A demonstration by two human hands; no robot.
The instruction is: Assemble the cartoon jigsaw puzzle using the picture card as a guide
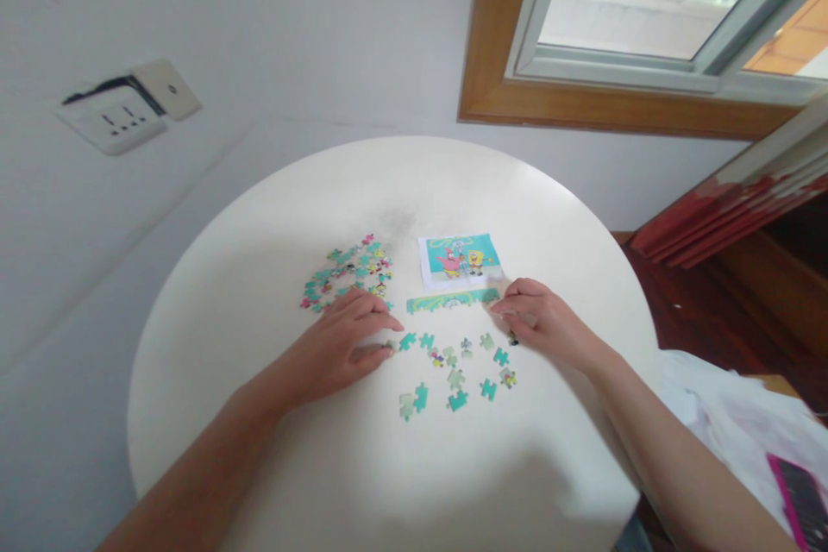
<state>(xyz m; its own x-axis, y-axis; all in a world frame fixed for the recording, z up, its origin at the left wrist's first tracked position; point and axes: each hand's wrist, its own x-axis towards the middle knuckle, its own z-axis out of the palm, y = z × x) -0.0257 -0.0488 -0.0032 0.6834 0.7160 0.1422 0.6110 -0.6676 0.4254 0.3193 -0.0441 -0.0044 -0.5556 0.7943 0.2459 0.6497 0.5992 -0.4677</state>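
My left hand point(353, 332) rests on the table with thumb and index finger apart. A pale puzzle piece point(391, 345) lies by its thumb tip, and teal loose pieces point(407, 341) sit just right of it. My right hand point(540, 319) is closed in a pinch on a puzzle piece, mostly hidden by the fingers, at the right end of a joined puzzle strip point(446, 302). Above the strip lies a picture card point(461, 260) with a pink and a yellow cartoon figure. Several scattered pieces point(456, 379) lie below the strip, between my hands.
A heap of puzzle pieces point(349, 272) lies beyond my left hand on the round white table point(453, 181). A wall with a socket point(116, 116) stands behind at left, a window point(634, 9) at right. White plastic point(724, 414) and a pink-edged phone point(802, 500) are at lower right.
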